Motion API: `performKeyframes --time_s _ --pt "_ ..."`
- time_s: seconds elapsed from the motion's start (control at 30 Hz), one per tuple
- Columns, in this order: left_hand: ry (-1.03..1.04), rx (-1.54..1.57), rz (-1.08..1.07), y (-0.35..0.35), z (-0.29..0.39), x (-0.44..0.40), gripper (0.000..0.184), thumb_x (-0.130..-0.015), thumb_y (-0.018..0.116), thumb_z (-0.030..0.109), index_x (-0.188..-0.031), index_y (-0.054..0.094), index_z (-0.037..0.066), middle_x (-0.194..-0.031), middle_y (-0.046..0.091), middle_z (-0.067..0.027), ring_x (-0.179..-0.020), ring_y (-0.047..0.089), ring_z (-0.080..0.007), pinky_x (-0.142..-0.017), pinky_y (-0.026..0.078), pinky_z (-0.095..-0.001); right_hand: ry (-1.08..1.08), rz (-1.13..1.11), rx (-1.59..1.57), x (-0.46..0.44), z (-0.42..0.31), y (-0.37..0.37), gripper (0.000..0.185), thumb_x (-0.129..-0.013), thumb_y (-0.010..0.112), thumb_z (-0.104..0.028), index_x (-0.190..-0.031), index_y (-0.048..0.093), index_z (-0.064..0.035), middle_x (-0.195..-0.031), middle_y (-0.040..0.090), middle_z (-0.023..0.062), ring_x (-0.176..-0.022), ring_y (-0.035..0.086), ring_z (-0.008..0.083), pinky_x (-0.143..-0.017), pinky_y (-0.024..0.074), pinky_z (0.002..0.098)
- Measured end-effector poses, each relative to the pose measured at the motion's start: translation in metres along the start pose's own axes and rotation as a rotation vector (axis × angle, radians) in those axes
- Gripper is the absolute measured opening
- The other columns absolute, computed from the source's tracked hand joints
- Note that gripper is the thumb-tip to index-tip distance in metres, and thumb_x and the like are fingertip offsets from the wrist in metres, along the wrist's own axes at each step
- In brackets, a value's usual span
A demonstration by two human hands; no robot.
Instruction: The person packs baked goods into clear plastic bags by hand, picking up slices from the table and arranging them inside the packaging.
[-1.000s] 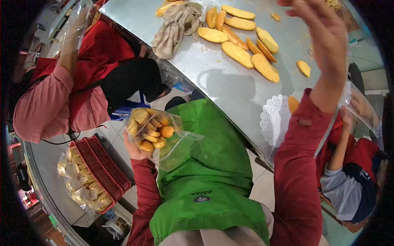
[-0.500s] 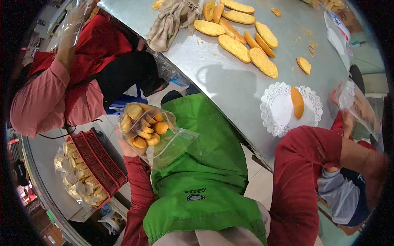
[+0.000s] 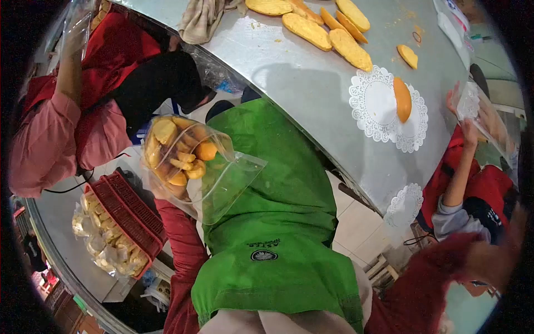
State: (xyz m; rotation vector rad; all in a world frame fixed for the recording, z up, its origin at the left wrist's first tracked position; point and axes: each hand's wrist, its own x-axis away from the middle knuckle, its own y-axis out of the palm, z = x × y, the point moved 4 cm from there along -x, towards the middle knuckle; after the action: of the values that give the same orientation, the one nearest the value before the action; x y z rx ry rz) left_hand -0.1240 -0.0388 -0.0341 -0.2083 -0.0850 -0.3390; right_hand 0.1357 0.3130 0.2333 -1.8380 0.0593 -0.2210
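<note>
A clear plastic bag (image 3: 231,175) holding several orange-yellow bread pieces (image 3: 183,150) hangs over the green apron (image 3: 261,222). Beneath its left side, my left hand (image 3: 167,192) supports it, mostly hidden by the bag. At the right edge of view my right hand (image 3: 498,253) is a dark blur below the table, its fingers smeared. On the metal table, one orange bread piece (image 3: 401,100) rests on overlapping white paper doilies (image 3: 372,106). Another doily (image 3: 405,205) lies at the table's near corner. Several long yellow bread slices (image 3: 307,31) lie farther back.
A checked cloth (image 3: 199,21) lies on the table's left edge. Red crates (image 3: 125,211) and bagged bread (image 3: 105,236) stand at lower left. One person in a pink sleeve (image 3: 41,139) is at left; another person's hand (image 3: 469,132) holds a plastic bag at right.
My right hand has swung from above the table down to the right edge. The bag in my left hand shifted left. The table's contents moved up in view, and the corner doily came into sight.
</note>
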Motion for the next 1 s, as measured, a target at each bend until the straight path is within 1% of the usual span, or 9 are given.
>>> performKeyframes --time_s 0.07,0.13,0.33,0.43,0.57,0.7,0.8,0.93,1.0 --pt "0.081 0.032 -0.023 0.015 0.013 -0.009 0.034 -0.092 0.048 0.023 -0.118 0.052 0.001 -0.108 0.060 -0.0111 -0.094 0.061 -0.0225 -0.081 0.051 -0.0328 0.228 -0.089 -0.052 0.035 0.000 0.031 0.051 -0.077 0.068 -0.011 -0.123 0.050 -0.0002 -0.132 0.044 0.0215 -0.121 0.045 0.0338 -0.100 0.0348 0.0379" --pt "-0.084 0.451 0.037 0.019 0.014 -0.005 0.035 -0.093 0.046 0.025 -0.115 0.054 -0.001 -0.106 0.061 -0.0117 -0.090 0.062 -0.0211 -0.078 0.053 -0.0312 0.568 -0.083 0.009 0.082 0.023 0.095 0.058 -0.073 0.072 -0.013 -0.125 0.048 -0.0007 -0.137 0.039 0.0232 -0.124 0.039 0.0380 -0.103 0.0311 0.0402" --pt "-0.124 0.697 0.016 0.025 0.017 -0.004 0.037 -0.092 0.047 0.028 -0.112 0.055 -0.001 -0.104 0.062 -0.0121 -0.088 0.063 -0.0204 -0.076 0.053 -0.0302 0.815 0.159 -0.148 0.098 0.028 0.156 0.060 -0.071 0.072 -0.007 -0.127 0.048 -0.0023 -0.137 0.039 0.0212 -0.120 0.044 0.0350 -0.088 0.0454 0.0352" --pt "-0.117 0.721 -0.108 0.035 0.026 -0.007 0.037 -0.091 0.048 0.029 -0.112 0.055 -0.001 -0.103 0.062 -0.0121 -0.088 0.063 -0.0207 -0.076 0.053 -0.0302 0.644 0.229 -0.189 0.068 0.039 0.144 0.059 -0.069 0.072 -0.004 -0.125 0.050 -0.0038 -0.136 0.042 0.0186 -0.110 0.051 0.0330 -0.077 0.0494 0.0329" --pt "-0.073 0.656 -0.227 0.044 0.036 -0.009 0.038 -0.091 0.050 0.030 -0.112 0.055 -0.001 -0.102 0.062 -0.0123 -0.088 0.063 -0.0210 -0.076 0.053 -0.0302 0.541 0.222 -0.213 0.031 0.055 0.128 0.061 -0.068 0.072 -0.002 -0.125 0.050 -0.0060 -0.132 0.046 0.0167 -0.107 0.052 0.0321 -0.078 0.0484 0.0335" --pt "0.090 0.162 0.024 0.029 0.023 0.001 0.040 -0.091 0.046 0.033 -0.111 0.055 -0.001 -0.101 0.062 -0.0132 -0.087 0.063 -0.0230 -0.075 0.054 -0.0309 0.325 0.413 -0.066 -0.032 0.039 0.111 0.051 -0.072 0.070 -0.008 -0.121 0.054 -0.0055 -0.123 0.054 0.0150 -0.097 0.057 0.0299 -0.078 0.0470 0.0343" --pt "-0.270 0.723 0.175 0.025 0.005 -0.003 0.045 -0.091 0.043 0.038 -0.113 0.052 0.001 -0.102 0.059 -0.0150 -0.083 0.061 -0.0258 -0.068 0.052 -0.0335 0.129 0.411 0.010 -0.050 0.052 0.117 0.042 -0.077 0.068 -0.016 -0.116 0.058 -0.0050 -0.117 0.057 0.0139 -0.087 0.059 0.0273 -0.075 0.0463 0.0349" --pt "-0.375 0.968 -0.133 -0.002 -0.043 -0.004 0.060 -0.093 0.033 0.047 -0.134 0.038 0.004 -0.133 0.045 -0.0164 -0.119 0.047 -0.0333 -0.101 0.038 -0.0471 0.514 0.543 -0.233 -0.045 0.117 0.106 0.042 -0.080 0.068 -0.024 -0.115 0.059 -0.0043 -0.110 0.060 0.0150 -0.084 0.060 0.0247 -0.075 0.0468 0.0342" --pt "-0.336 0.941 -0.146 -0.002 -0.045 -0.006 0.060 -0.093 0.033 0.047 -0.134 0.038 0.004 -0.133 0.045 -0.0165 -0.119 0.047 -0.0337 -0.101 0.038 -0.0472 0.630 0.450 -0.237 -0.049 0.132 0.113 0.044 -0.079 0.069 -0.025 -0.115 0.058 -0.0031 -0.101 0.062 0.0157 -0.081 0.060 0.0246 -0.073 0.0474 0.0337"
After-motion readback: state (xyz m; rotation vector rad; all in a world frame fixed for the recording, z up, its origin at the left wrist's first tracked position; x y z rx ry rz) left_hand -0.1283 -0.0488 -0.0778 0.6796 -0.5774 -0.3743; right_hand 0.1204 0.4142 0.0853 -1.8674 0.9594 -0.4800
